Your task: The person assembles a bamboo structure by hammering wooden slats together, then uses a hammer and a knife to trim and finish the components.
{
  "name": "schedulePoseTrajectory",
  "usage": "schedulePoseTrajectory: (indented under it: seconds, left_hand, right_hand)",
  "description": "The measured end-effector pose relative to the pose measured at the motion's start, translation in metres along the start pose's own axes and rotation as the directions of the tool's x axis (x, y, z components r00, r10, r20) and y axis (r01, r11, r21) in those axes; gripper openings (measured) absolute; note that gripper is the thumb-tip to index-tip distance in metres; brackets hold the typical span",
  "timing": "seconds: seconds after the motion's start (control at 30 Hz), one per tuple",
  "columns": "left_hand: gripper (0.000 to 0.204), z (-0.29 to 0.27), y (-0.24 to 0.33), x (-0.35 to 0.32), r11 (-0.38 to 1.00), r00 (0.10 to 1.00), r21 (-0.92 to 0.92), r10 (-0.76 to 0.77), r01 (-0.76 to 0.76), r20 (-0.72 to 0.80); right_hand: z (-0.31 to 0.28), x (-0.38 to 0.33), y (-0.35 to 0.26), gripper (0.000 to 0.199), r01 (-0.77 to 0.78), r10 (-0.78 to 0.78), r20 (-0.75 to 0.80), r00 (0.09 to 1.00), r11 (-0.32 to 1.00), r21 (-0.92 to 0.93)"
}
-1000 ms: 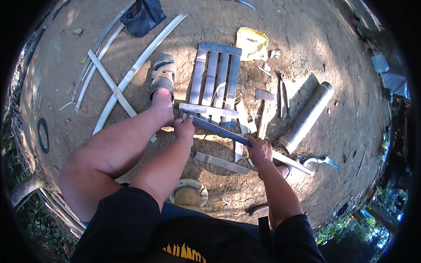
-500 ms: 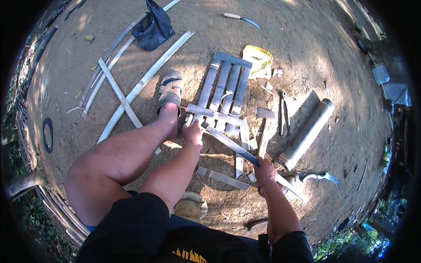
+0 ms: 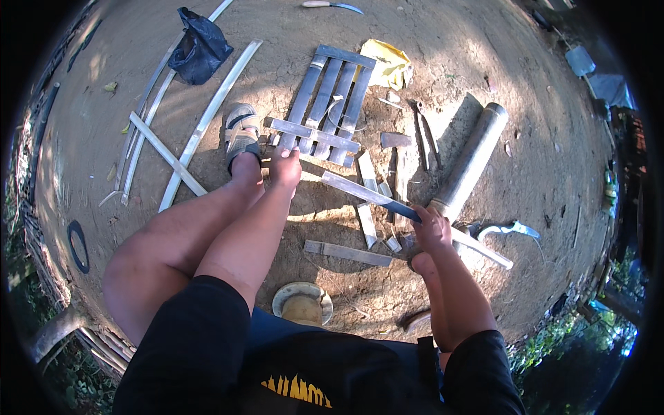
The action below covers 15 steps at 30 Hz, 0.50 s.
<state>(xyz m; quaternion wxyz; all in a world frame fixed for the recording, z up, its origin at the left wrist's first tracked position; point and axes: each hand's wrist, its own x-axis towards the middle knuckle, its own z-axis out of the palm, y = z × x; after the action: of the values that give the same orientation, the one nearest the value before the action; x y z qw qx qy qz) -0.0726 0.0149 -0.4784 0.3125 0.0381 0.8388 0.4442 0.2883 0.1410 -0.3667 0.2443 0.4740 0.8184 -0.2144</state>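
Observation:
A slatted bamboo frame [image 3: 319, 99], with several dark lengthwise slats and a crosspiece at each end, lies on the ground ahead of me. My left hand [image 3: 285, 168] is closed at its near left corner, fingers around a slat's end just below the near crosspiece; the fingertips are partly hidden. My right hand [image 3: 432, 228] grips a long split bamboo strip [image 3: 366, 193], which slants from near the frame's lower edge down to the right, past my wrist. The strip's far end is apart from the frame and from my left hand.
A hatchet [image 3: 396, 140], long-handled pliers [image 3: 426, 135] and a thick bamboo tube [image 3: 477, 155] lie to the right. A curved knife [image 3: 332, 6] and yellow bag [image 3: 386, 62] are farther off. Left are bamboo strips [image 3: 214, 121] and a black bag [image 3: 200, 47]. A loose slat [image 3: 346, 253] lies nearer.
My right hand has drawn the bamboo strip right, so its far end has left my left hand's side. The left hand stays at the frame's corner. The whole view has shifted.

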Motion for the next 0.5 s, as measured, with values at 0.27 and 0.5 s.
schedulePoseTrajectory:
  seconds: [0.27, 0.5]
  left_hand:
    - [0.054, -0.010, -0.022, -0.065, 0.902, 0.844, 0.349, 0.032, -0.255, 0.535]
    - [0.041, -0.040, -0.062, -0.085, 0.933, 0.885, -0.029, -0.330, 0.359, 0.329]
  right_hand:
    - [-0.007, -0.012, -0.012, 0.039, 0.117, -0.119, -0.026, 0.993, 0.992, -0.047]
    - [0.032, -0.027, -0.047, 0.038, 0.104, -0.101, 0.071, 0.992, 0.993, -0.051]
